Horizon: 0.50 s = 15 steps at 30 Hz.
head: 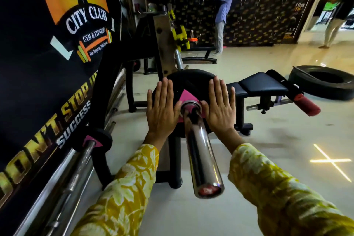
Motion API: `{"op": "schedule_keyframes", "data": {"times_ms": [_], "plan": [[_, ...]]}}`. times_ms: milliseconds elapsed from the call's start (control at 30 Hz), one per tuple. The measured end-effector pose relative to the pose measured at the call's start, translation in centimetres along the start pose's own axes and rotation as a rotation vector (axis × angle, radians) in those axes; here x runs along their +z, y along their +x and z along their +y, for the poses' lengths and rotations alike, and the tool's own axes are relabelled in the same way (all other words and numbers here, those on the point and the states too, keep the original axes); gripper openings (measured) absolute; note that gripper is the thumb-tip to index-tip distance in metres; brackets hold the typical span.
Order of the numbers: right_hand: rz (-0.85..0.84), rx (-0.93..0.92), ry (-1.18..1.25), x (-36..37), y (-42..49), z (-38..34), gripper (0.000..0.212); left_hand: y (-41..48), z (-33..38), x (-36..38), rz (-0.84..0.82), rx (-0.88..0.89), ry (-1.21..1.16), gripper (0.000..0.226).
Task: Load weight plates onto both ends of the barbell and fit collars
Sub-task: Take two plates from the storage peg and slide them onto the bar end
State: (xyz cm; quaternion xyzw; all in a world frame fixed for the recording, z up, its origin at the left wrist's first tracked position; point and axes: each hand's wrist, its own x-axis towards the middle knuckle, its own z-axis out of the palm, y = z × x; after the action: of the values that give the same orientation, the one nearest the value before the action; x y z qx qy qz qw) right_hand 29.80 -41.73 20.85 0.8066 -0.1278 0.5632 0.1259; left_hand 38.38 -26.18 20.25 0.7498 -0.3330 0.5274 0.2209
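Pale glossy floor (pixel 287 130) bears bench (pixel 260 84); tyre (pixel 321 84) lies flat.

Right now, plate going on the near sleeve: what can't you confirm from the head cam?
- Far end of the barbell: hidden behind the black weight plate and bench uprights.
- Plate weight marking: covered by the left hand and right hand, both flat on its face.
- Collars: none in view.
- Plate fully seated: its back face is hidden.
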Motion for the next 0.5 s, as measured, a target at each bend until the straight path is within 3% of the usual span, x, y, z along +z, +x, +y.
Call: {"op": "schedule_keyframes", "data": {"times_ms": [167,500], "plan": [[-0.046,0.022,-0.027,5.7,2.1,0.2,0.055,2.2,-2.3,5.6,-0.005,-0.02,-0.002,0.061],[0.119,0.049,-0.021,12.9,3.5,1.0,0.055,4.1,-4.4,11.8,0.085,0.065,0.111,0.06]]}}
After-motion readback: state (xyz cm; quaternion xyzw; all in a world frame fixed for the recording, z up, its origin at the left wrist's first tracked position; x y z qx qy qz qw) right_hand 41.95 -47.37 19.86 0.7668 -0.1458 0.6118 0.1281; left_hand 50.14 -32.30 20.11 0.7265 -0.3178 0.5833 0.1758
